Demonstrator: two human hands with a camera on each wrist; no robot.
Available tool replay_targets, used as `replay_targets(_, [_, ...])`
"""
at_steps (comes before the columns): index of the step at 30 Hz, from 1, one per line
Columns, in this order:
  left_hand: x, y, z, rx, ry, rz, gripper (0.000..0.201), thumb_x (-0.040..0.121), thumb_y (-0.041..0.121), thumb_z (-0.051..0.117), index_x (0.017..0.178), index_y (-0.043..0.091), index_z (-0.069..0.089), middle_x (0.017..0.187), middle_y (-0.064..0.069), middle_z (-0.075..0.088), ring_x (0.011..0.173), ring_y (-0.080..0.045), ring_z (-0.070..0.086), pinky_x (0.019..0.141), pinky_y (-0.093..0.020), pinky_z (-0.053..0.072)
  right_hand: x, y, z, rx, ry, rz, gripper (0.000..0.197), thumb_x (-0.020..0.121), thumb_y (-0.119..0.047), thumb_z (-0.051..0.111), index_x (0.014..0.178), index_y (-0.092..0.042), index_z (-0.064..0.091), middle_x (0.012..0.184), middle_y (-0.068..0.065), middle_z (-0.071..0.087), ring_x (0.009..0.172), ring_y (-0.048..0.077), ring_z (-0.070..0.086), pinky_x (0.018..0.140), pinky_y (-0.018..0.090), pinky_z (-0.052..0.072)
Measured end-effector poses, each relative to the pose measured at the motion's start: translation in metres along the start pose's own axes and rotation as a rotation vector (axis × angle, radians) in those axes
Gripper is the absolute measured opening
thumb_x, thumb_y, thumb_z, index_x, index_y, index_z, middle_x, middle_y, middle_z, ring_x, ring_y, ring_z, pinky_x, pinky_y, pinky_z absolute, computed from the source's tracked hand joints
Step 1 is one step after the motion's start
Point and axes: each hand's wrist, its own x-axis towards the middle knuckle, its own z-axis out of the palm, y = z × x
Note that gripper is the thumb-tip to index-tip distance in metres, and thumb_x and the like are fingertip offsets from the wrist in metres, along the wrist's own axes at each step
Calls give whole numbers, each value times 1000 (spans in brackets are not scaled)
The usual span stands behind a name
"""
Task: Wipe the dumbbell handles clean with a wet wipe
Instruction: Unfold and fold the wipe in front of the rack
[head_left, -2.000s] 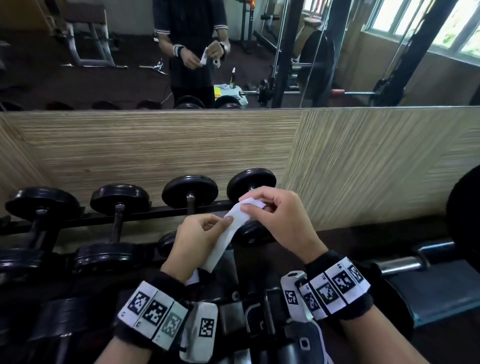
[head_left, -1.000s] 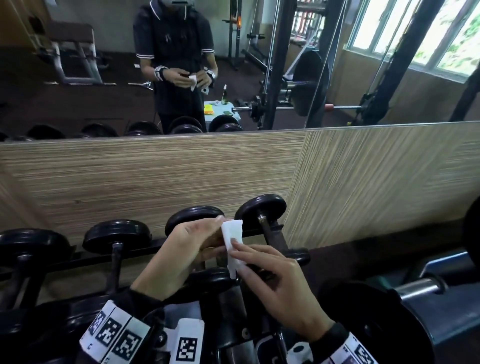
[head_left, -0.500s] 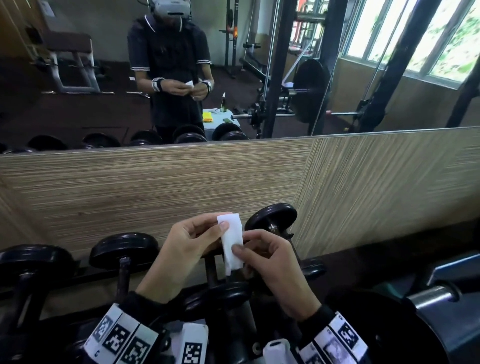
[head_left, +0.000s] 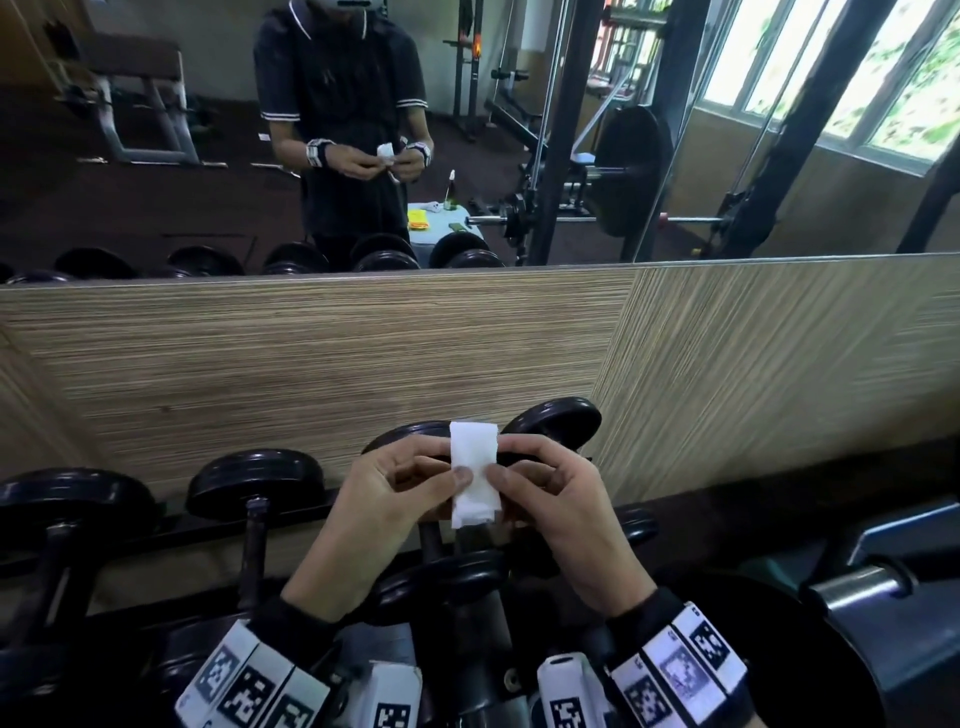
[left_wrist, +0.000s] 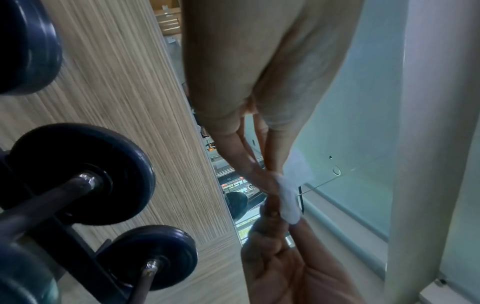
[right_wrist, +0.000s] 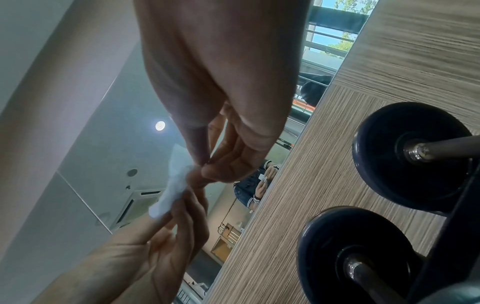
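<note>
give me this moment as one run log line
phase: prepping wipe | left hand: pinches wet wipe | right hand: pinches it | dumbbell handles: untouched

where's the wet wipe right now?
In the head view the wet wipe sits centre frame, folded into a strip and pinched between the left hand and right hand, held in the air above the dumbbells on the rack.

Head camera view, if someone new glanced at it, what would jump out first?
Probably the white wet wipe, folded into a narrow strip and pinched between the left hand and right hand at the centre. Just behind and below it, black dumbbells sit in a row on a rack against a wood-grain wall panel. Above, a mirror reflects the person holding the wipe.
</note>
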Motion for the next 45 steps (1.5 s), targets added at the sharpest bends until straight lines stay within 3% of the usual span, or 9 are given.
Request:
replay_targets(4, [-3, -3, -4, -131, 10, -52, 15, 81, 6, 70, 94, 8, 77, 96, -16, 73, 90, -24, 69, 81, -28, 59, -1, 7, 1, 83, -11, -36, 8, 91, -9, 67, 99, -7, 70, 93, 39, 63, 77, 33, 59, 63, 34, 51])
replay_targets(11, [-11, 3, -5, -119, -35, -132, 20, 95, 2, 55, 97, 1, 75, 105, -16, 74, 100, -25, 71, 79, -22, 58, -10, 8, 0, 31, -21, -44, 22, 98, -1, 53, 90, -5, 73, 89, 14, 68, 80, 24, 61, 68, 32, 50])
replay_targets(14, [-14, 4, -2, -24, -6, -99, 18, 90, 18, 66, 98, 4, 75, 100, -12, 75, 97, -23, 71, 81, -25, 58, -15, 6, -1, -45, -48, -67, 18, 95, -18, 59, 98, -8, 75, 100, 26, 68, 86, 32, 61, 77, 45, 49])
replay_targets(19, [-17, -2, 0, 140, 81, 39, 18, 81, 13, 77, 96, 12, 69, 93, -7, 73, 90, -22, 71, 84, -31, 57, -18, 8, 5, -83, 16, -98, 17, 86, -4, 75, 102, -10, 71, 87, 10, 68, 81, 19, 66, 75, 33, 54])
replay_targets(23, [-22, -3, 2, 143, 127, 81, 16, 81, 11, 77, 95, 15, 70, 90, -3, 73, 88, -18, 71, 82, -30, 57, -20, 14, 8, -3, 59, -79, 33, 85, -9, 75, 117, -18, 71, 98, 23, 68, 90, 25, 66, 84, 37, 54])
replay_targets(28, [-28, -2, 4, 152, 97, 86, 16, 84, 13, 76, 98, 18, 72, 90, 2, 73, 87, -15, 72, 78, -24, 57, -29, 13, 12, -29, 50, -34, 17, 88, -18, 74, 100, -7, 74, 95, 15, 76, 85, 24, 72, 76, 30, 57])
replay_targets(32, [-29, -5, 7, 165, 115, 107, 15, 86, 10, 74, 100, 15, 73, 91, -3, 74, 86, -15, 71, 77, -20, 56, -33, 14, 15, -36, 145, -64, 20, 90, -19, 72, 101, -2, 73, 93, 19, 76, 85, 31, 73, 77, 38, 58])
replay_targets(38, [-33, -6, 13, 219, 26, 100, 14, 88, 19, 73, 101, 14, 73, 94, -3, 75, 90, -17, 72, 83, -30, 58, -39, 14, 19, -16, 109, -65, 29, 93, -22, 67, 108, 3, 63, 81, 16, 71, 69, 18, 66, 66, 28, 54])
replay_targets(45, [-37, -7, 13, 195, 48, 55, 10, 87, 13, 73, 96, 14, 76, 85, -6, 75, 81, -21, 72, 78, -30, 59, -45, 7, 8, -6, 215, -45, 20, 91, -21, 71, 98, -3, 70, 82, 14, 73, 72, 21, 67, 64, 28, 53])
